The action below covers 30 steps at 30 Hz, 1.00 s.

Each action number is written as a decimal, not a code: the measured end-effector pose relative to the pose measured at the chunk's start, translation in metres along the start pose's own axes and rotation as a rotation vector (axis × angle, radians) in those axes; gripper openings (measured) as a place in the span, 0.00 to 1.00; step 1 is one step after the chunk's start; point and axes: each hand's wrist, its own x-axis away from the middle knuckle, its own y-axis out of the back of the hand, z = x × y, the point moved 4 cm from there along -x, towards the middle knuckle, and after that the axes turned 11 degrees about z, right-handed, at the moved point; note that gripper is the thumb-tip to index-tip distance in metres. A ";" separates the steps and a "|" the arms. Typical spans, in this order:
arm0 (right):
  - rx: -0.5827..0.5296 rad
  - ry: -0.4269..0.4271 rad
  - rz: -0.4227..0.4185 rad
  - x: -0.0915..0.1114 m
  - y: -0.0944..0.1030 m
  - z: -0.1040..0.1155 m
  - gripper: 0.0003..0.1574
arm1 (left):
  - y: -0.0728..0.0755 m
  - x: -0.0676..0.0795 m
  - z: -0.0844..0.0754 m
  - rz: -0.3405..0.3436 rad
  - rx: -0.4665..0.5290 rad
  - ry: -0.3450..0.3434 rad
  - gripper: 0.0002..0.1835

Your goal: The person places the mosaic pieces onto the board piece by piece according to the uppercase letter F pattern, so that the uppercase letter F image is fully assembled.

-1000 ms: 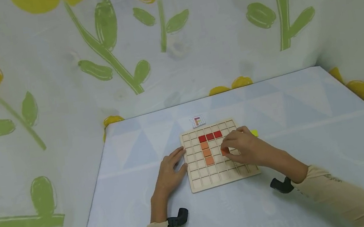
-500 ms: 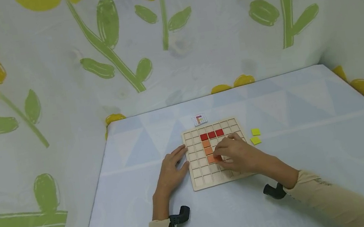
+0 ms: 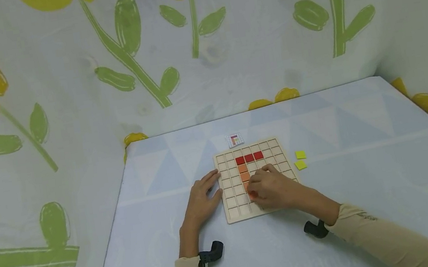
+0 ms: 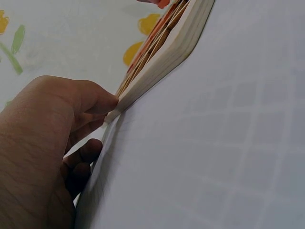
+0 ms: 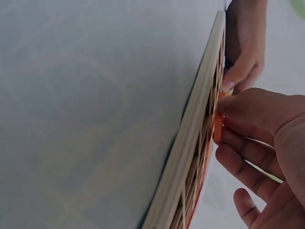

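Observation:
A wooden grid board (image 3: 234, 214) lies flat on the table. Three red square tiles (image 3: 248, 158) form a row in its upper part, and a column of orange tiles (image 3: 244, 177) runs down from the leftmost red one. Low on that column, my right hand (image 3: 274, 189) pinches another orange tile (image 5: 218, 125) between thumb and fingers, right at the grid. In the head view the hand covers most of this tile. My left hand (image 3: 201, 200) rests beside the board, thumb and fingertips touching its left edge with fingers loosely extended.
Two yellow tiles (image 3: 301, 165) lie on the table right of the board. Behind the board's far edge is a small printed card (image 3: 235, 140) with a coloured grid pattern. Flower-print fabric walls (image 3: 252, 54) stand behind the table and at its sides.
My right hand has carried the orange tile leftward and toward the near side, to the foot of the orange column. The yellow tiles have come fully into view. My left hand stays at the board's edge.

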 end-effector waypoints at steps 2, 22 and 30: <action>0.019 -0.003 0.016 0.000 -0.001 0.001 0.07 | 0.000 -0.001 -0.001 -0.005 -0.002 -0.014 0.27; 0.000 0.027 0.060 0.007 0.003 -0.003 0.04 | 0.004 -0.003 -0.007 -0.002 -0.025 0.001 0.27; -0.084 -0.094 0.006 0.025 0.017 -0.033 0.13 | 0.001 -0.001 -0.003 -0.009 -0.025 0.025 0.27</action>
